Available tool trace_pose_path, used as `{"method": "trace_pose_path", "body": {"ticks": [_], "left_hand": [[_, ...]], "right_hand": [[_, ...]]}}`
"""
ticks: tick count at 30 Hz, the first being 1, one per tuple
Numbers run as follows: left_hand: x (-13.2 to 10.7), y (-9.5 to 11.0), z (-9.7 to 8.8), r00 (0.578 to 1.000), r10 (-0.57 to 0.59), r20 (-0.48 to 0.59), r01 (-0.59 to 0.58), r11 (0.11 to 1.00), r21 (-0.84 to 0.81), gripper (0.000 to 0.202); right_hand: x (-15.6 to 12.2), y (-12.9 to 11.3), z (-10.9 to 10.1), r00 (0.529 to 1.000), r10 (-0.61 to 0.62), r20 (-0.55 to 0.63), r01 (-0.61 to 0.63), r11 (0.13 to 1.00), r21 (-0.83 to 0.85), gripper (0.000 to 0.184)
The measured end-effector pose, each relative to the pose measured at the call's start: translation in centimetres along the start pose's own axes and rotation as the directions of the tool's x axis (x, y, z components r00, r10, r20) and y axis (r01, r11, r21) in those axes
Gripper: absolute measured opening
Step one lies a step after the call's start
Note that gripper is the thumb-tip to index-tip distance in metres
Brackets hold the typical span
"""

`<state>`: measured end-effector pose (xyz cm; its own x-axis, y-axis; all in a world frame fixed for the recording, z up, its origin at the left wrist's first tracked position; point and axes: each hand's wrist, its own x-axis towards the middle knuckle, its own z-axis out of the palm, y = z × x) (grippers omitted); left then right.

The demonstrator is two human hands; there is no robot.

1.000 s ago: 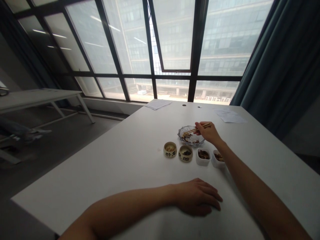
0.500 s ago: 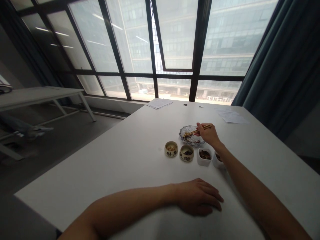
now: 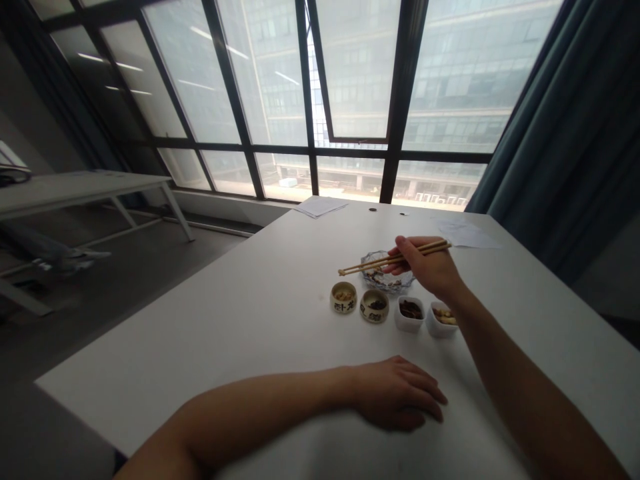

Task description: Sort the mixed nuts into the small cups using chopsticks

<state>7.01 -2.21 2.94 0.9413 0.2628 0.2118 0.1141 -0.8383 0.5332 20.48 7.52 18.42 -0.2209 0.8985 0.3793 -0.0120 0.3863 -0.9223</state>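
My right hand (image 3: 425,263) grips a pair of chopsticks (image 3: 367,265) over a clear glass bowl (image 3: 393,288) that holds mixed food bits. The chopstick tips pinch a small pale piece (image 3: 342,272), above and behind a round ceramic cup (image 3: 343,306) with pale bits in it. Beside that cup stands a second ceramic cup (image 3: 375,316) with dark pieces. To its right are a white square container (image 3: 409,323) with dark strips and another white container (image 3: 440,328) with yellowish pieces, close to my right forearm. My left hand (image 3: 400,393) lies flat on the table, fingers stretched out.
The white table (image 3: 240,320) reaches to the windows. Paper sheets (image 3: 323,206) lie at its far left edge, with more sheets (image 3: 465,233) at the far right. A blue curtain (image 3: 555,153) hangs to the right. Another white table (image 3: 85,190) stands at the left.
My right hand has lifted the chopsticks out of the glass bowl and swung their tips left toward the first ceramic cup, a pale piece between them. My left hand has stayed put.
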Motion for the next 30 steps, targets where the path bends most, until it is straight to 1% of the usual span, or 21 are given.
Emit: {"method": "trace_pose_path", "body": {"ticks": [4, 8, 10, 12, 14, 17, 20, 22, 25, 30], "left_hand": [[-0.1, -0.1, 0.0, 1.0, 0.002, 0.007, -0.002, 1.0, 0.003, 0.038], [-0.2, -0.2, 0.0, 1.0, 0.027, -0.005, -0.027, 1.0, 0.016, 0.039], [-0.2, -0.2, 0.0, 0.999, 0.035, -0.008, -0.035, 0.999, 0.018, 0.039], [-0.1, -0.2, 0.0, 0.999, 0.034, -0.012, -0.034, 0.999, 0.021, 0.039], [-0.1, -0.1, 0.0, 0.999, 0.031, -0.012, -0.031, 0.999, 0.027, 0.039], [-0.2, -0.2, 0.1, 1.0, 0.018, -0.006, -0.018, 0.999, 0.027, 0.038], [-0.2, -0.2, 0.2, 1.0, 0.018, -0.007, -0.018, 1.0, 0.022, 0.038], [-0.2, -0.3, 0.1, 1.0, 0.023, -0.01, -0.023, 1.0, 0.017, 0.037], [-0.1, -0.2, 0.1, 0.999, 0.033, -0.009, -0.032, 0.999, 0.021, 0.037], [-0.1, -0.2, 0.2, 0.999, 0.032, -0.008, -0.032, 0.999, 0.024, 0.038]], "right_hand": [[0.0, 0.3, 0.6, 0.998, 0.044, 0.051, -0.044, 0.999, -0.002, 0.061], [0.6, 0.7, 0.0, 0.993, 0.092, 0.07, -0.091, 0.996, -0.006, 0.061], [1.0, 0.7, -0.7, 0.995, 0.082, 0.051, -0.081, 0.997, -0.015, 0.06], [1.6, 1.0, -1.5, 0.999, 0.043, 0.004, -0.042, 0.999, -0.025, 0.06], [2.3, 2.0, -2.4, 0.998, -0.003, -0.056, 0.0, 0.998, -0.057, 0.059], [3.7, 5.0, -3.7, 0.992, -0.065, -0.109, 0.047, 0.985, -0.166, 0.057], [4.7, 8.2, -4.6, 0.994, -0.089, -0.061, 0.066, 0.952, -0.3, 0.054], [5.1, 9.6, -4.9, 0.996, -0.082, -0.03, 0.067, 0.934, -0.35, 0.053], [5.1, 10.5, -5.0, 0.997, -0.071, -0.007, 0.063, 0.924, -0.378, 0.051], [4.9, 10.6, -4.9, 0.998, -0.056, 0.005, 0.055, 0.939, -0.341, 0.049]]}}
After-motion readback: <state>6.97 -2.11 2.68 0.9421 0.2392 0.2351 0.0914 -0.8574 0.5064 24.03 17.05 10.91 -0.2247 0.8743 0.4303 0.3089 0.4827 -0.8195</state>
